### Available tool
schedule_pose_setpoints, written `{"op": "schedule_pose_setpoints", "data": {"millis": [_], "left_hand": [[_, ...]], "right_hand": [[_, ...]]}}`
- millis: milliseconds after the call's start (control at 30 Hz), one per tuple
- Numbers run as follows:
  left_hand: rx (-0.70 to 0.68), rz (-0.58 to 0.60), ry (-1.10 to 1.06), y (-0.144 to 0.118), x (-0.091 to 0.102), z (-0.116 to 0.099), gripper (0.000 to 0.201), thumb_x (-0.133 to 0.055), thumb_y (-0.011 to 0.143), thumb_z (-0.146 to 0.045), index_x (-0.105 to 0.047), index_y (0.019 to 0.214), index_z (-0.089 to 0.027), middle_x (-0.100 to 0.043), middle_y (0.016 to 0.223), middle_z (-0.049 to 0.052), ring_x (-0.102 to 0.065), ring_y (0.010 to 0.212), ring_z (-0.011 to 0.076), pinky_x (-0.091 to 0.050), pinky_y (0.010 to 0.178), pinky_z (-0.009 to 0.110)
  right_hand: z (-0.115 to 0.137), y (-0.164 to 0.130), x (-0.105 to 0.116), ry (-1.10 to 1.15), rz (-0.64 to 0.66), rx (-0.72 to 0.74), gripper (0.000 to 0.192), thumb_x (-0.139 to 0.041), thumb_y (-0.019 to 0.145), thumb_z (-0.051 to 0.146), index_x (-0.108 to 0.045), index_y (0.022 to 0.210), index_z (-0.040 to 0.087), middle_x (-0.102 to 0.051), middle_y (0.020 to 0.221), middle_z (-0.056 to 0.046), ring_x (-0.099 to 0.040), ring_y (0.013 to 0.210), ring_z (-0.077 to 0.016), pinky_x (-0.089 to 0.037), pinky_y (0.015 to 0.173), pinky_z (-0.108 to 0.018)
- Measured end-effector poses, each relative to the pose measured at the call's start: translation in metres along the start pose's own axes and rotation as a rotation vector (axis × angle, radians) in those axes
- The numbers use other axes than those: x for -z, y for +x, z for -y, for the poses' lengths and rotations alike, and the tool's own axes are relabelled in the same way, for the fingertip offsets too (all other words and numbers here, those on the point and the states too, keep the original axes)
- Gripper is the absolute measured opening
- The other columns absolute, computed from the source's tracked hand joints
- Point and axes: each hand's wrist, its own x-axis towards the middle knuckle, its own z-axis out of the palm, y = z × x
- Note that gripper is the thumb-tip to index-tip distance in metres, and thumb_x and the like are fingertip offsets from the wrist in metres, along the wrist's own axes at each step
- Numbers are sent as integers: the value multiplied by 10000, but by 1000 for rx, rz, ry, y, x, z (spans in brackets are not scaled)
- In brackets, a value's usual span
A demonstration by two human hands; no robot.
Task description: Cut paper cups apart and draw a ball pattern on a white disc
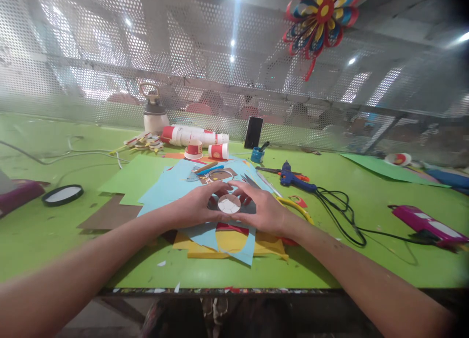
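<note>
Between my two hands is a small round white disc with a raised rim, perhaps a paper cup's base, with faint lines across its face. My left hand grips its left side, thumb at the near edge and fingers curled behind. From the right, my right hand closes on the same piece in a matching way. Most fingertips are hidden behind the disc. Below the hands lie light blue paper with a curved outline and yellow sheets. The yellow handle of a tool lies beside my right wrist.
A blue glue gun with a black cord lies right, near a magenta device. Paper cups, a sprayer bottle, a blue jar and a phone stand behind. A black-rimmed disc lies left.
</note>
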Motion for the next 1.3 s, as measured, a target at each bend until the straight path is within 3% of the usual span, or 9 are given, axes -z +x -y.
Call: {"op": "schedule_pose_setpoints", "data": {"millis": [467, 667, 867, 1067, 1167, 1300], "left_hand": [[-13, 18, 45, 0, 2, -1, 529, -716, 762, -452, -580, 1192, -175, -648, 1175, 101, -602, 1007, 239, -473, 831, 352], [2, 13, 49, -1, 2, -4, 488, -708, 760, -449, -598, 1158, -190, -661, 1133, 82, -615, 957, 227, -475, 806, 338], [17, 24, 128, -1, 1, -2, 491, -712, 740, -464, -604, 1129, -185, -659, 1071, 76, -597, 923, 227, -465, 789, 337], [28, 26, 118, -2, -2, -1, 427, -715, 736, -430, -616, 1081, -197, -655, 1081, 67, -594, 939, 235, -473, 815, 346], [30, 11, 118, -3, -3, 0, 426, -717, 728, -439, -620, 1069, -202, -643, 1088, 68, -588, 956, 239, -475, 831, 351], [27, 3, 106, -3, -4, 1, 417, -725, 717, -424, -622, 1049, -195, -633, 1062, 68, -582, 958, 236, -474, 842, 352]], "right_hand": [[-1, 0, 0, 1, -28, 45, 720, -735, 791, 259, -400, 1428, 245, -631, 1253, -115, -621, 1078, -255, -501, 932, -439], [6, 0, 7, 38, -47, 20, 673, -743, 758, 307, -482, 1373, 222, -638, 1236, -111, -642, 943, -226, -531, 855, -407], [-8, 6, 14, 108, -271, -129, 304, -553, 820, 202, -649, 1105, 158, -697, 908, -71, -650, 818, -188, -535, 786, -354], [-30, 11, 11, 155, -385, -309, 111, -597, 863, 209, -680, 908, 151, -687, 750, -28, -641, 688, -167, -534, 681, -327], [-40, 16, 17, 203, -423, -408, 188, -603, 926, 310, -644, 978, 135, -669, 857, -17, -641, 714, -138, -548, 667, -311], [-41, 26, 43, 336, -451, -513, 232, -579, 945, 333, -618, 1061, 137, -659, 964, -38, -645, 760, -143, -558, 669, -312]]}}
